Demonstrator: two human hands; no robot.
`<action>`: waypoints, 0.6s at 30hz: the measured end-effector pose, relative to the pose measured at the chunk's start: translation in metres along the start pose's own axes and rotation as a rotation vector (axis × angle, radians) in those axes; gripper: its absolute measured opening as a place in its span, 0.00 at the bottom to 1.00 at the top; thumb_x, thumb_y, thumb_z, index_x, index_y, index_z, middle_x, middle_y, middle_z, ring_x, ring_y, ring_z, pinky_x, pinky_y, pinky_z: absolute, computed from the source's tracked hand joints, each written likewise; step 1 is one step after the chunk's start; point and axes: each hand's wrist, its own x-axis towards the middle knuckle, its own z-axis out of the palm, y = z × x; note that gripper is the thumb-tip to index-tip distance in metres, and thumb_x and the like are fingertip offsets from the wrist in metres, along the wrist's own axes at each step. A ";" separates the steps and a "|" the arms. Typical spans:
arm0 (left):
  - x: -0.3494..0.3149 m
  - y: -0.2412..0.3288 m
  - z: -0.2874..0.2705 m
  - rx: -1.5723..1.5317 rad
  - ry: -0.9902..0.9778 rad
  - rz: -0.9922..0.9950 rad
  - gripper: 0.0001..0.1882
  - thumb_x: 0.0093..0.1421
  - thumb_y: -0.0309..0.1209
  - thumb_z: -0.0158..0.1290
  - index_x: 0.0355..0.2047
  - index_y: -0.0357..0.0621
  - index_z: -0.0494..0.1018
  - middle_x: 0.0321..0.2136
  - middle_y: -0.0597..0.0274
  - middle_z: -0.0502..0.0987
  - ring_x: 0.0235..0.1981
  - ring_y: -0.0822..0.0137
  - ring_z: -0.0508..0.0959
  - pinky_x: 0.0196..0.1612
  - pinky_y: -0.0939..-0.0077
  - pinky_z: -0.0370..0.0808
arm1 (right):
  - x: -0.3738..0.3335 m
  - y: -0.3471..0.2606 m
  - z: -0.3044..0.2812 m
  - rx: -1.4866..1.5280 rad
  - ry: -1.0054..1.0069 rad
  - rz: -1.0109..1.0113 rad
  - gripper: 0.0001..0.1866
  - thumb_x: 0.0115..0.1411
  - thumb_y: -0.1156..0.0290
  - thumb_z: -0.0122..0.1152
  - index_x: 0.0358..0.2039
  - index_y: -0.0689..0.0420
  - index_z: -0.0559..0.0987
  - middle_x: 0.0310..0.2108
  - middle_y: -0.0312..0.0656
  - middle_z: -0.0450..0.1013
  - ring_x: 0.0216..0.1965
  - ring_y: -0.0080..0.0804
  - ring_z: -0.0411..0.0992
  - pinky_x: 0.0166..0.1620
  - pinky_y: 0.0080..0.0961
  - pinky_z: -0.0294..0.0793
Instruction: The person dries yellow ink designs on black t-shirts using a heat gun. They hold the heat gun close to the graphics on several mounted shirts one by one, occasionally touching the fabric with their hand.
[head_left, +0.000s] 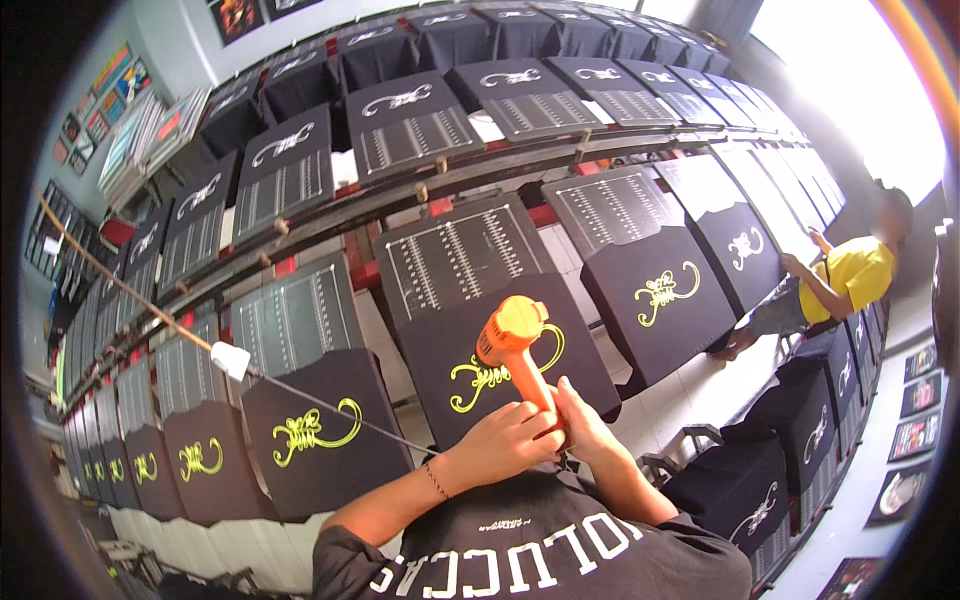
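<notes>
My left hand (508,440) is wrapped round the handle of an orange hair dryer (520,322), which I hold up in front of my chest. My right hand (588,428) is closed against the same handle from the other side, its thumb pointing up. Behind the dryer, a black T-shirt (575,330) lies stretched over a printing board (460,250), with a yellow-green curling design partly covered by the dryer. From a white socket (230,360) on a thin wooden pole (120,285), a dark cord (340,412) runs down toward my left wrist.
Long rows of boards carry more black shirts, some with yellow-green prints (315,430), others with white ones (397,98). A dark rail (350,195) with wooden pegs separates two rows. At the right, a person in a yellow shirt (860,275) stands beside the boards. A stool (690,440) stands nearby.
</notes>
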 end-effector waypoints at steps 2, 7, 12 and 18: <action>-0.003 -0.001 0.002 -0.024 0.067 -0.010 0.12 0.57 0.37 0.63 0.37 0.48 0.75 0.39 0.63 0.74 0.40 0.61 0.76 0.43 0.65 0.75 | -0.006 -0.013 0.018 -0.042 -0.097 -0.060 0.39 0.74 0.37 0.29 0.63 0.58 0.69 0.45 0.35 0.73 0.43 0.21 0.70 0.47 0.20 0.71; -0.004 0.004 0.013 -0.077 0.339 -0.440 0.09 0.61 0.29 0.60 0.38 0.41 0.73 0.37 0.57 0.75 0.36 0.59 0.76 0.40 0.66 0.73 | -0.003 0.000 0.015 -0.059 -0.230 -0.115 0.47 0.69 0.28 0.26 0.67 0.59 0.64 0.43 0.34 0.73 0.39 0.20 0.70 0.44 0.19 0.71; -0.066 0.007 -0.007 0.369 0.717 -0.747 0.19 0.65 0.28 0.52 0.54 0.34 0.64 0.51 0.46 0.66 0.51 0.56 0.70 0.52 0.60 0.69 | -0.015 -0.019 0.032 -0.277 -0.170 -0.154 0.22 0.69 0.52 0.59 0.48 0.58 0.71 0.27 0.29 0.66 0.26 0.17 0.66 0.30 0.17 0.64; -0.240 -0.060 -0.003 0.128 1.453 -1.388 0.33 0.71 0.43 0.48 0.67 0.37 0.53 0.63 0.48 0.60 0.61 0.48 0.64 0.66 0.52 0.58 | -0.014 -0.027 0.011 -0.432 -0.186 -0.057 0.21 0.67 0.54 0.63 0.47 0.58 0.72 0.24 0.30 0.68 0.24 0.17 0.66 0.29 0.18 0.65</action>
